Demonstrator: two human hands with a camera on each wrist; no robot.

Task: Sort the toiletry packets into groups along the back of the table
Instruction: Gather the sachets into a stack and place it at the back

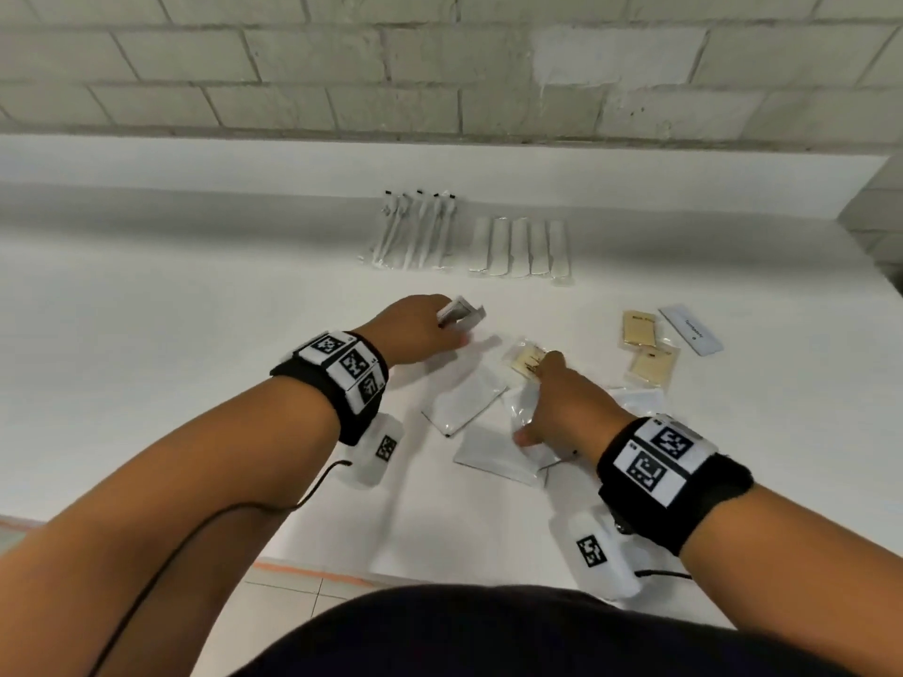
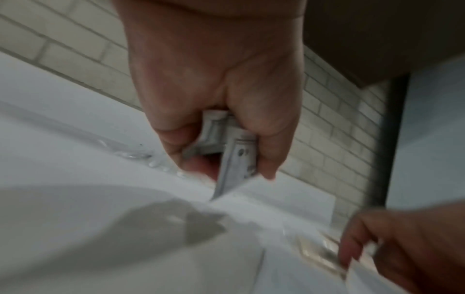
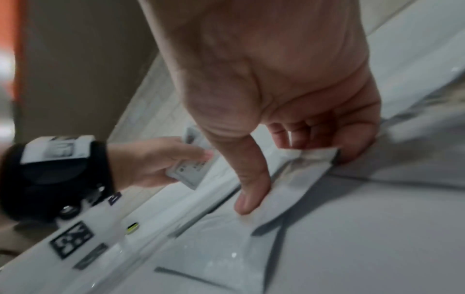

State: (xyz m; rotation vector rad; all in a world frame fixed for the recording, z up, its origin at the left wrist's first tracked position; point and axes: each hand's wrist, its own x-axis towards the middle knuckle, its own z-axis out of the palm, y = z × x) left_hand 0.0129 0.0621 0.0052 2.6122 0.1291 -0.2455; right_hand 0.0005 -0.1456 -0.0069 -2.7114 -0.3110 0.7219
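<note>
My left hand (image 1: 425, 329) hovers over the white table (image 1: 195, 310) and grips a small stack of white packets (image 1: 462, 315), also shown in the left wrist view as white packets (image 2: 226, 143). My right hand (image 1: 557, 398) reaches over loose packets at the centre. Its fingers curl on the edge of a yellow packet (image 1: 525, 359) and its thumb (image 3: 251, 189) presses a clear packet (image 3: 297, 179). Flat white packets (image 1: 464, 403) lie under and beside it. Along the back lie a row of toothbrush packets (image 1: 415, 232) and a row of white packets (image 1: 520, 246).
Two more yellow packets (image 1: 645, 349) and a long white sachet (image 1: 691, 329) lie to the right of my hands. A brick wall (image 1: 440, 66) runs behind the table. The table's right edge (image 1: 874, 305) is near those packets.
</note>
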